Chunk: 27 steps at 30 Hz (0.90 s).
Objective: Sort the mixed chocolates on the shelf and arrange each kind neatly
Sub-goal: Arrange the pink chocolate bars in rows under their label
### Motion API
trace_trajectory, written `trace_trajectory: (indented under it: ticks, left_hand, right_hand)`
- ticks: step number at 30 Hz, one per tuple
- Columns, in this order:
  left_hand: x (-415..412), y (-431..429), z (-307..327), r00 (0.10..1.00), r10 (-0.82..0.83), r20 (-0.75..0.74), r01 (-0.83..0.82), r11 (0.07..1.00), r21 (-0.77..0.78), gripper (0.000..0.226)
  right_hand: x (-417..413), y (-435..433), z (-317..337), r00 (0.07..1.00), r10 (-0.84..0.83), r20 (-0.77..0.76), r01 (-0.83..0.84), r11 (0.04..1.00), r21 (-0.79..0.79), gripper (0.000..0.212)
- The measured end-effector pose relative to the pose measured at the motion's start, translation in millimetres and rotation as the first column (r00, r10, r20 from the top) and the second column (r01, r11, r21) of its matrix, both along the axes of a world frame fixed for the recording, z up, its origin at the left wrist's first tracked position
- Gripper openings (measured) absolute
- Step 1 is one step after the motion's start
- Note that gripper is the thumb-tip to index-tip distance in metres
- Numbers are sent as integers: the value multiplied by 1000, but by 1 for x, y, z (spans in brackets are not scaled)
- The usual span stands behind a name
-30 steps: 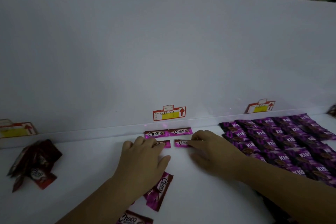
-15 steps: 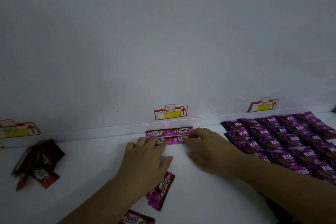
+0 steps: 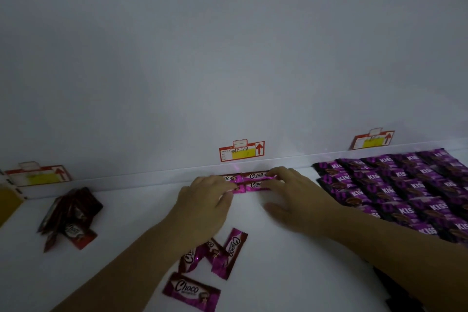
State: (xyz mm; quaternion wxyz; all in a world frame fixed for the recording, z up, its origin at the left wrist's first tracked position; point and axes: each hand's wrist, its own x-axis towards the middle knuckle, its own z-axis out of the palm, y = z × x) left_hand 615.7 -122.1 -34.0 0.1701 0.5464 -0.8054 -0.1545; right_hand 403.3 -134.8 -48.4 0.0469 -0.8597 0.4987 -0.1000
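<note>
Lining-up step, it seemed: the Choco bars (image 3: 254,184) were pressed together at the shelf's (image 3: 126,223) back edge by the left hand (image 3: 205,200) and right hand (image 3: 293,197), fingers mostly straight, nothing gripped. Next, the loose Choco bars (image 3: 234,246) near the front edge would probably need adding.

One head-worn wide-angle view looks forward and down, close over the shelf (image 3: 126,205), back wall (image 3: 228,71) at 12 o'clock.

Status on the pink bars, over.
Left hand, right hand open, touching lined-up bars at back wall. Loose bars wait by left forearm. Nothing blocking.
</note>
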Motion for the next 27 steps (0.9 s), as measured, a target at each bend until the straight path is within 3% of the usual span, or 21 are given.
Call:
trace_trajectory:
  ticks: [2, 4, 7, 10, 16, 21, 23, 27]
  left_hand:
    - [7, 1, 16, 991, -3, -135, 18, 994, 105, 34]
    - [16, 3, 25, 984, -4, -180, 36, 984, 177, 34]
    - [29, 13, 24, 993, -47, -111, 73, 967, 244, 33]
    - [39, 27, 13, 996, -84, 38, 71, 963, 261, 41]
    - [46, 48, -6, 989, -74, 125, 59, 991, 120, 43]
    - [38, 58, -8, 979, -88, 186, 74, 994, 81, 22]
    - [32, 59, -7, 979, -83, 189, 72, 995, 66, 17]
    - [24, 57, -3, 974, -75, 215, 76, 997, 7, 28]
  right_hand:
    - [4, 5, 1, 997, 41, 64, -40, 999, -19, 43]
    - [11, 11, 3, 981, 152, 118, -153, 988, -7, 36]
    - [22, 21, 2, 928, 349, 130, -359, 932, 61, 35]
    - [30, 25, -1, 898, 432, 78, -436, 899, 36, 34]
    - [27, 22, 5, 903, 423, 70, -427, 902, 61, 27]
    - [14, 20, 17, 962, 269, 53, -272, 911, 310, 23]
    - [7, 22, 20, 969, 241, -49, -210, 916, 342, 26]
    - [-6, 27, 26, 967, 235, -93, -193, 923, 332, 37]
